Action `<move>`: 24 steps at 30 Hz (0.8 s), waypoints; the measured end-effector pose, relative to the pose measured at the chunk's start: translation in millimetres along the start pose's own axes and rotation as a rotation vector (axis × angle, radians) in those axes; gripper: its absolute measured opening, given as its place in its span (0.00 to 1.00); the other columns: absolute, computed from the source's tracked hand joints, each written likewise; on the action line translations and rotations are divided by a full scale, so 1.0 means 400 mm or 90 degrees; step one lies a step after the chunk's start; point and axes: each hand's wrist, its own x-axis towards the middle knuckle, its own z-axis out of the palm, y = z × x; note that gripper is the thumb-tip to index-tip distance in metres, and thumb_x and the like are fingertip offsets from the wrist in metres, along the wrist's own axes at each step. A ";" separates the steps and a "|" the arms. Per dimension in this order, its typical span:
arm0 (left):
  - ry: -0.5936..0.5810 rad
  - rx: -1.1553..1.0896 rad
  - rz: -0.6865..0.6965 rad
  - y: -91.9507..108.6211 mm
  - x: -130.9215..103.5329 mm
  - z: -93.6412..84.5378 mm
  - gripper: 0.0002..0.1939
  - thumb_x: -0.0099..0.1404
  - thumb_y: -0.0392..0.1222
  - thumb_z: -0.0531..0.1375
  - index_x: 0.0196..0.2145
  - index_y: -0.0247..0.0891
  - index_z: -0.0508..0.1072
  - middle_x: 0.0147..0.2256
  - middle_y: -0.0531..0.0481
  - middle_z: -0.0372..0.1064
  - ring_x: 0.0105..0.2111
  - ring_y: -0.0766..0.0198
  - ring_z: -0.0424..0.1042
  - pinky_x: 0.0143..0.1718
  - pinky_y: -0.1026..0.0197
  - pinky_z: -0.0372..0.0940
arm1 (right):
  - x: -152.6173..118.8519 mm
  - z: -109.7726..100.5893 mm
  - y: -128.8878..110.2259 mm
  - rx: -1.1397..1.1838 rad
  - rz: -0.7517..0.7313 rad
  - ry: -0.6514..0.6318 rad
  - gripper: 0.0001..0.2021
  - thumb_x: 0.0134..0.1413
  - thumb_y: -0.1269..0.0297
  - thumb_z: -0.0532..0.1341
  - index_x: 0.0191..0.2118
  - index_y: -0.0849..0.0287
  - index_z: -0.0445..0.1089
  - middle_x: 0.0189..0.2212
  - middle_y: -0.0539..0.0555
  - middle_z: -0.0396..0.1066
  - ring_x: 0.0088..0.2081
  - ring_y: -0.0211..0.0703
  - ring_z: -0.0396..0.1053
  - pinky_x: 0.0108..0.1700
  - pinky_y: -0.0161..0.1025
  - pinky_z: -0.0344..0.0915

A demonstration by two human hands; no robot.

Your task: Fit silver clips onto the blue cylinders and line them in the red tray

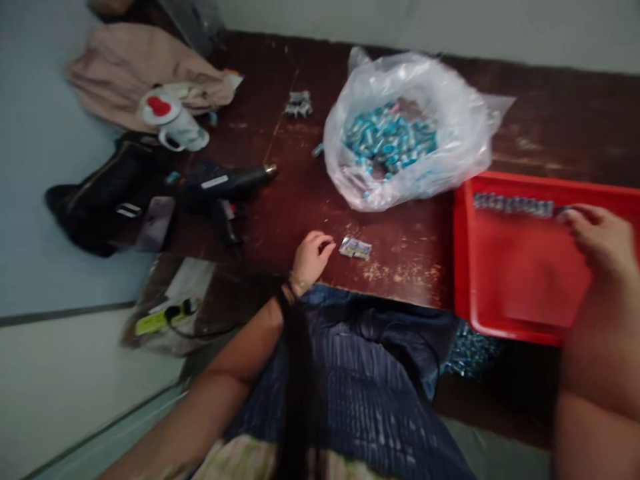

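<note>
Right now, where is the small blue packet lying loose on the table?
In the head view, the small blue packet lies on the brown table near its front edge, just right of the left hand and left of the red tray.

One red tray (500, 267), one clear bag (450, 127) of way too many blue bits to count, one mug (175, 123), one heat gun (225, 183), two hands (310, 257) (600, 240).
</note>
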 end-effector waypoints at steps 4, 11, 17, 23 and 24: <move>-0.007 0.147 0.051 -0.026 0.040 0.057 0.05 0.64 0.37 0.72 0.30 0.39 0.80 0.43 0.41 0.74 0.48 0.49 0.71 0.57 0.47 0.65 | -0.228 -0.014 -0.102 0.100 -0.105 -0.148 0.28 0.54 0.23 0.65 0.55 0.28 0.81 0.52 0.68 0.80 0.55 0.66 0.79 0.49 0.74 0.73; -0.018 0.124 0.105 -0.048 0.055 0.079 0.12 0.69 0.34 0.67 0.27 0.39 0.76 0.36 0.44 0.75 0.42 0.52 0.68 0.52 0.50 0.64 | -0.584 0.224 -0.304 0.325 -0.304 -0.387 0.18 0.63 0.40 0.69 0.52 0.42 0.81 0.52 0.55 0.81 0.56 0.58 0.78 0.65 0.63 0.73; -0.017 0.082 0.138 -0.056 0.043 0.061 0.09 0.73 0.35 0.63 0.33 0.39 0.80 0.43 0.40 0.77 0.47 0.50 0.69 0.57 0.49 0.63 | -0.616 0.494 -0.451 0.217 -0.416 -0.357 0.13 0.65 0.55 0.70 0.52 0.50 0.79 0.63 0.59 0.74 0.65 0.61 0.67 0.72 0.62 0.57; -0.008 -0.039 0.106 -0.056 0.050 0.043 0.05 0.69 0.37 0.67 0.33 0.39 0.79 0.39 0.43 0.78 0.43 0.53 0.72 0.54 0.51 0.66 | -0.585 0.533 -0.505 0.182 -0.498 -0.393 0.20 0.71 0.42 0.62 0.34 0.51 0.77 0.48 0.55 0.82 0.55 0.58 0.71 0.68 0.63 0.56; -0.018 -0.065 0.098 -0.056 0.054 0.040 0.06 0.69 0.38 0.66 0.32 0.39 0.78 0.38 0.44 0.78 0.41 0.54 0.72 0.53 0.51 0.66 | -0.584 0.533 -0.502 0.185 -0.503 -0.398 0.22 0.71 0.40 0.61 0.33 0.50 0.76 0.48 0.55 0.82 0.55 0.58 0.70 0.68 0.62 0.56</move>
